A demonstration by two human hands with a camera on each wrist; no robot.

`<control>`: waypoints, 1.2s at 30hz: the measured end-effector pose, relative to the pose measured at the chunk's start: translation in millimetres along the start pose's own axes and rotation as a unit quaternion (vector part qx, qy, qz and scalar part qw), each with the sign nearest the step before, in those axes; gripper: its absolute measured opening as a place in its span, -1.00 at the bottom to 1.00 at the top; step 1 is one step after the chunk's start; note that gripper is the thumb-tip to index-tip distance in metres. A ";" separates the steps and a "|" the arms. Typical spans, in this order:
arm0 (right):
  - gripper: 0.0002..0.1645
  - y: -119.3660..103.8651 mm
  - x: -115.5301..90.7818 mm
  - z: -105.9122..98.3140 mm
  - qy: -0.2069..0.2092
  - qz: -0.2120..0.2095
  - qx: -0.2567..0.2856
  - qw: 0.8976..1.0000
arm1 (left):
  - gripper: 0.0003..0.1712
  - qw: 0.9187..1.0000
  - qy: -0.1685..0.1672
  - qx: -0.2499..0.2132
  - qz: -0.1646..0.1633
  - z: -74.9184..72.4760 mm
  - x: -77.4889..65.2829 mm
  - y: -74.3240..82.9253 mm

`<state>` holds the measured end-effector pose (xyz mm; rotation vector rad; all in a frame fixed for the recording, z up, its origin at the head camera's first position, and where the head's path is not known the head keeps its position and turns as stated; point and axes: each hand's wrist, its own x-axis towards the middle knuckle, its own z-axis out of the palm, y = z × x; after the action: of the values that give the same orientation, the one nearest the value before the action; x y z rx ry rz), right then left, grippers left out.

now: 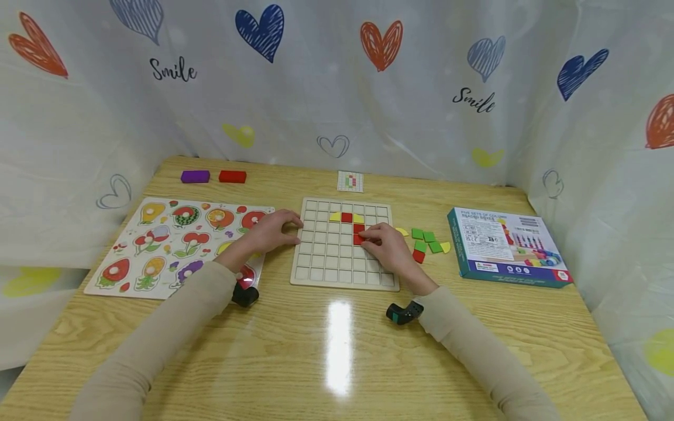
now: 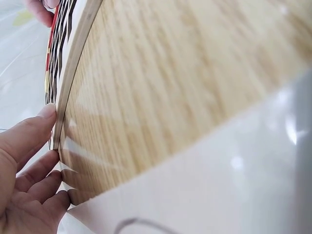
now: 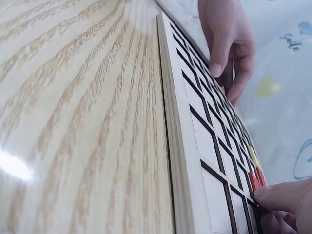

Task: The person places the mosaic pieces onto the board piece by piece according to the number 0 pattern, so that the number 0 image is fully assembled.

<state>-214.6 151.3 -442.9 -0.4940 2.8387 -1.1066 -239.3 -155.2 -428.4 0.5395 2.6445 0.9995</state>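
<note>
A wooden grid board (image 1: pixel 323 279) lies on the table between the hands. My left hand (image 1: pixel 271 230) touches its left edge, thumb and fingertips apart along the rim with relaxed fingers. Over the board's right half, my right hand (image 1: pixel 391 248) pinches a red square tile (image 1: pixel 357 240) at a grid cell; the fingertips partly cover it. Directly behind that tile is another red square (image 1: pixel 358 228). The row further back holds a yellow rounded tile (image 1: pixel 334 217), a red square (image 1: pixel 346 217) and a second yellow rounded tile (image 1: pixel 358 219). In the right wrist view, the thumb (image 3: pixel 275 196) presses close against red.
Several loose green, yellow and red tiles (image 1: pixel 434 247) lie right of the board, beside a toy box (image 1: pixel 505 248). Behind the board is a small pattern card (image 1: pixel 341 182). A fruit puzzle board (image 1: pixel 131 234) lies left; purple (image 1: pixel 195 176) and red (image 1: pixel 233 176) blocks lie behind it.
</note>
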 end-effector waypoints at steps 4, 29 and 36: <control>-0.70 0.0 0.4 0.4 0.002 0.001 0.000 1.000 | -0.61 1.000 0.002 0.003 0.008 0.4 -0.4 -0.2; -0.56 41.8 -61.3 -51.1 0.051 0.097 0.042 0.993 | -0.61 1.000 0.001 0.009 0.010 -0.1 0.4 -0.2; -0.54 54.0 -89.4 -57.3 0.062 0.120 0.020 0.991 | -0.61 1.000 -0.001 0.006 0.008 -1.1 -0.5 1.2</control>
<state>-154.2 254.0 -442.2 -0.0798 2.8743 -1.1810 -239.0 -155.3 -426.7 0.5659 2.6504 0.9884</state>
